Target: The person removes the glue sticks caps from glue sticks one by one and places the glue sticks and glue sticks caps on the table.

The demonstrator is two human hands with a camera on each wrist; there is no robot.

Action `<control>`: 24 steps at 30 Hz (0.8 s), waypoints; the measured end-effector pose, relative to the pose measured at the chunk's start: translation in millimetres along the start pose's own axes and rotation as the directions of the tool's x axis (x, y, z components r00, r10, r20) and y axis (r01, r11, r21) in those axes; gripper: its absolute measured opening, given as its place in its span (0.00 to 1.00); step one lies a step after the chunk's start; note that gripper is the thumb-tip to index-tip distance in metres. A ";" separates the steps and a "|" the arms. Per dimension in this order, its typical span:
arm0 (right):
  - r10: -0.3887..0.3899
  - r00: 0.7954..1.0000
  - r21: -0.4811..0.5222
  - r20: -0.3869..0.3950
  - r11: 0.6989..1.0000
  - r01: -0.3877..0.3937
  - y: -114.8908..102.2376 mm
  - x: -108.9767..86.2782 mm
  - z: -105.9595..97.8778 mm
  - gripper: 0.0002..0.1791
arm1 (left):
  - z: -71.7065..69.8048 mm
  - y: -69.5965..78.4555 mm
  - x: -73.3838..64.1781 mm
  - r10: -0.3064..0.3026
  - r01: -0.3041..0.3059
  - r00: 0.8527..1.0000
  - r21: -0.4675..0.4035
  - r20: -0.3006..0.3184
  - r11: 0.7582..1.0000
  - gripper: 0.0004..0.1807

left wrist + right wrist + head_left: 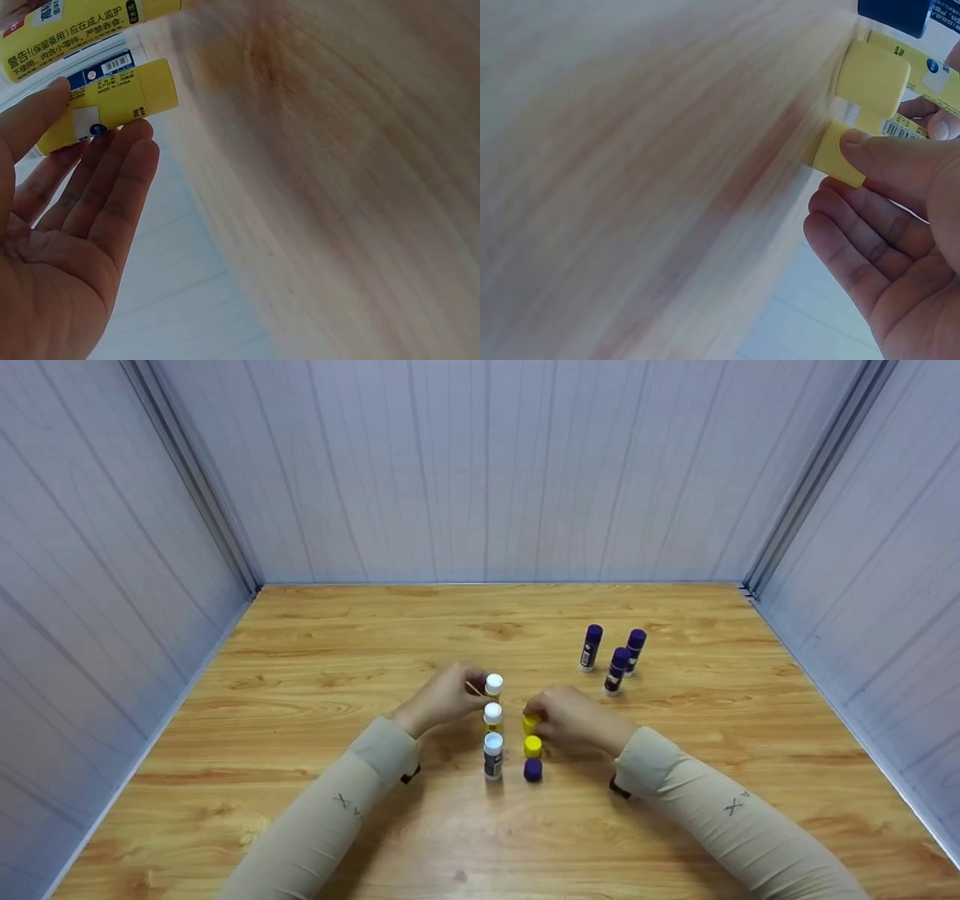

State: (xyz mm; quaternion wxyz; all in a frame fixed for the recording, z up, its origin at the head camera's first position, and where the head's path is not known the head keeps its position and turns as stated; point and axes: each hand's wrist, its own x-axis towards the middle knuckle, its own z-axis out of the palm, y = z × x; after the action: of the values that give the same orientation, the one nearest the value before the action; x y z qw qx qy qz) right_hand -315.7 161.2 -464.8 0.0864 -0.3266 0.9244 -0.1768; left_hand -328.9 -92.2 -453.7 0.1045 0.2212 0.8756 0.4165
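Observation:
A row of uncapped glue sticks with white tops stands mid-table. At its far end my left hand (444, 699) pinches a yellow glue stick (112, 105) between thumb and fingers. Nearer stand another yellow glue stick (492, 727) and a purple-labelled glue stick (493, 765), both upright. Just right of this row is a line of caps. My right hand (576, 718) pinches the farthest yellow cap (832, 157), which sits at the tabletop. A second yellow cap (532, 747) and a dark purple cap (532, 770) stand closer to me, untouched.
Farther back on the right, three capped purple glue sticks stand upright: one at the left (591, 648), one in front (616, 671) and one at the right (636, 649). White panel walls (480, 472) bound the wooden table (360, 630) at the back and sides.

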 end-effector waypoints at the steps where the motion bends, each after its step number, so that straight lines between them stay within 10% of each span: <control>1: 0.002 1.000 0.003 0.000 1.000 -0.002 -0.1 -0.1 0.0 0.04 | 0.3 -0.6 -0.3 -0.007 0.007 1.000 0.002 0.003 1.000 0.08; 24: 0.039 0.999 0.043 0.017 0.998 -0.039 1.7 -0.8 1.6 0.12 | 1.5 -3.2 -1.3 -0.006 0.005 0.999 0.028 0.040 1.000 0.06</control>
State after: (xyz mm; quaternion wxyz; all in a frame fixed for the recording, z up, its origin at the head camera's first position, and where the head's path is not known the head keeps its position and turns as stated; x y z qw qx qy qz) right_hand -315.7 162.5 -466.9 0.1045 -0.3080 0.9259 -0.1923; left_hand -328.2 -93.6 -457.1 0.1202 0.2287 0.8795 0.3996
